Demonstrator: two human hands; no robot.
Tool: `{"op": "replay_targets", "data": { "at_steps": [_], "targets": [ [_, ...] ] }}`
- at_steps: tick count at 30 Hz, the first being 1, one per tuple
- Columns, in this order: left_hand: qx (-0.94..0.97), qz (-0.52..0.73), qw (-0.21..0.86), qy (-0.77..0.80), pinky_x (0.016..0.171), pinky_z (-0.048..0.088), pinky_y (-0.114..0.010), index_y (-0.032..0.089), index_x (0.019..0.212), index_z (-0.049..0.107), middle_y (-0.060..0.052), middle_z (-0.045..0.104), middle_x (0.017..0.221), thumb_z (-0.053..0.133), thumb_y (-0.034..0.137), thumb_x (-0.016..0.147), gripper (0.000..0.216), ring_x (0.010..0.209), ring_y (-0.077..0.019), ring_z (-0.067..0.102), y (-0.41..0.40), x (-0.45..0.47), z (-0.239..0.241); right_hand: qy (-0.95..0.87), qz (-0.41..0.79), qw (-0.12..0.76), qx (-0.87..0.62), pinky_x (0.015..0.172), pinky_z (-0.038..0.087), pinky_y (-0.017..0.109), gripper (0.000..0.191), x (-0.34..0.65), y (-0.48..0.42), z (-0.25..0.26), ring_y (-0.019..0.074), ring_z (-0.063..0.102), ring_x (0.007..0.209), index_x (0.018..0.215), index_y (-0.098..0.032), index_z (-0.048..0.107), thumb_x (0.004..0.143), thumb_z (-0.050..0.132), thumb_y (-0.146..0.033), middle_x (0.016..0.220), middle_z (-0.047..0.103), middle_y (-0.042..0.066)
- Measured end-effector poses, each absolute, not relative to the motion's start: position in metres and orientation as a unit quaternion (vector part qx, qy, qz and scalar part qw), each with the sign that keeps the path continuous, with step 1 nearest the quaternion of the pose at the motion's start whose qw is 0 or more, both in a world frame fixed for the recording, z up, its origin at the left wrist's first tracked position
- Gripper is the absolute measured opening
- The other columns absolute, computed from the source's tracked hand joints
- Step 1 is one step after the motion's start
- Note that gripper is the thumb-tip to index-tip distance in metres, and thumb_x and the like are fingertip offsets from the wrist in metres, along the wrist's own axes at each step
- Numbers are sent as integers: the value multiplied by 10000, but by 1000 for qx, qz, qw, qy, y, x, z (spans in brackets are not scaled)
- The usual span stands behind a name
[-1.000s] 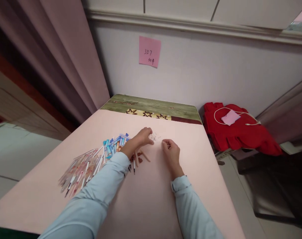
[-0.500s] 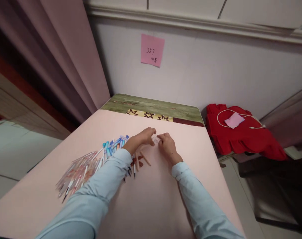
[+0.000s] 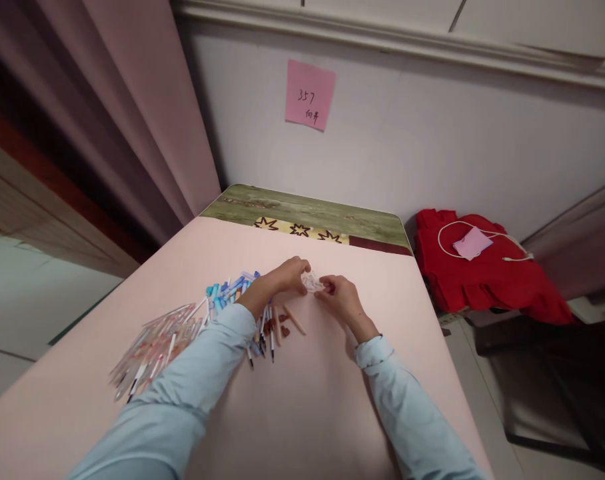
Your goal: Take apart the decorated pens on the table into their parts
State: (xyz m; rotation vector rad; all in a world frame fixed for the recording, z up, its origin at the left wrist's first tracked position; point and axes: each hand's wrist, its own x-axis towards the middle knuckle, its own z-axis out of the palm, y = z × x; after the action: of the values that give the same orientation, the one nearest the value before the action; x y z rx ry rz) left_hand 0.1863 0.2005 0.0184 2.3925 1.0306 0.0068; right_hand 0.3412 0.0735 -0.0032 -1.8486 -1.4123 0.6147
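Between my hands lies a small heap of whitish, see-through bits [image 3: 311, 283], too small to name, on the pale pink table cover [image 3: 302, 400]. My left hand [image 3: 293, 275] curves against the heap's left side, thumb and fingers apart. On the other side, my right hand [image 3: 338, 293] has thumb and fingertips drawn together at the heap's edge; what they pinch is too small to make out. Beside my left wrist are blue pen parts [image 3: 225, 291], partly hidden by the arm. Brown pieces [image 3: 284, 330] and a beige tube [image 3: 295, 320] lie nearer to me.
At the left, many thin clear and reddish pen refills [image 3: 152, 347] are spread out. Beyond the cover shows a green tabletop strip [image 3: 322, 208] against the wall. Right of the table, a red cloth [image 3: 482, 287] carries a white cable [image 3: 445, 247] and pink paper [image 3: 472, 243].
My right hand has shifted slightly down and right, its fingertips now drawn together. The heap shows more openly between the hands. My left hand stays almost in place.
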Motion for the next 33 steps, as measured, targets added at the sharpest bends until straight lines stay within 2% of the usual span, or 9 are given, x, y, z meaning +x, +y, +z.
{"op": "replay_targets", "data": {
  "at_steps": [3, 5, 16, 21, 28, 30, 33],
  "targets": [
    [898, 35, 243, 365, 764, 484, -278, 184, 1052, 706, -52, 662, 954, 728, 178, 656, 397, 855, -206, 636, 204, 188, 16, -552, 192, 352, -731, 720, 448, 280, 169, 338, 81, -2, 160, 599, 718, 881, -200, 746, 766, 622, -204, 781, 669, 18],
    [907, 63, 219, 355, 771, 474, -281, 185, 994, 732, -60, 677, 927, 630, 134, 723, 295, 849, -199, 633, 207, 191, 14, -557, 163, 347, -736, 707, 422, 272, 160, 336, 86, -3, 162, 588, 723, 814, -202, 731, 786, 577, -174, 763, 663, 18],
    [932, 50, 183, 310, 707, 463, -283, 182, 791, 733, -77, 694, 833, 579, 108, 720, 186, 754, -190, 620, 220, 203, 3, -575, 113, 258, -768, 696, 372, 254, 168, 322, 92, 2, 160, 581, 777, 855, -201, 720, 872, 554, -189, 874, 658, 53],
    [936, 37, 167, 307, 718, 461, -284, 171, 808, 709, -95, 682, 885, 561, 101, 725, 184, 782, -193, 615, 219, 200, 1, -574, 106, 233, -777, 699, 384, 250, 169, 318, 89, 6, 162, 605, 827, 930, -210, 722, 881, 561, -199, 946, 667, 54],
    [943, 21, 150, 296, 750, 462, -286, 171, 872, 674, -90, 657, 942, 524, 149, 825, 159, 837, -194, 612, 212, 192, 8, -576, 65, 131, -804, 669, 396, 270, 250, 305, 96, 12, 176, 629, 786, 940, -175, 696, 969, 460, -252, 966, 653, 90],
    [945, 26, 147, 292, 756, 458, -288, 181, 910, 661, -86, 647, 975, 509, 170, 857, 161, 846, -193, 610, 209, 189, 14, -580, 66, 133, -801, 676, 401, 275, 240, 306, 97, 11, 179, 629, 782, 969, -165, 683, 972, 455, -239, 978, 649, 101],
    [944, 54, 150, 290, 770, 451, -300, 191, 940, 638, -86, 634, 998, 461, 192, 900, 181, 866, -199, 606, 204, 185, 23, -583, 75, 201, -784, 686, 399, 272, 215, 312, 94, 8, 180, 618, 800, 949, -177, 669, 959, 460, -224, 962, 649, 93]
  ]
}}
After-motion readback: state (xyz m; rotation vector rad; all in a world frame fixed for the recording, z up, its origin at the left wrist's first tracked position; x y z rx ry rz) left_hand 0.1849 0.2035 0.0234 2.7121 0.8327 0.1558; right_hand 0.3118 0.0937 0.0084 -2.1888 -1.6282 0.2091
